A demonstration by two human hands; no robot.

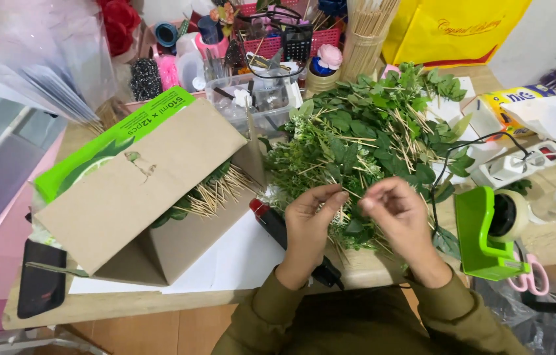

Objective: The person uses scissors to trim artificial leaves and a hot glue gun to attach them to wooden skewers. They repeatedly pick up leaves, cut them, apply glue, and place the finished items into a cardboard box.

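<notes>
Both hands work at the near edge of a heap of green artificial leaf sprigs on thin wooden sticks (370, 135), which covers the middle of the wooden tabletop (126, 306). The left hand (311, 217) has thumb and fingertips pinched together on what looks like a thin stick at the heap's edge; the right hand (399, 217) is curled just beside it, fingers drawn together, though whether it clamps a stick cannot be told. The fingertips of the two hands are near, not touching. Left of the hands lies a tipped brown cardboard box (140, 197), more sticks and leaves spilling from its open side. A black and red glue gun (278, 227) lies on a white paper sheet (238, 263) under the left wrist. A green tape dispenser (488, 233) stands to the right.
</notes>
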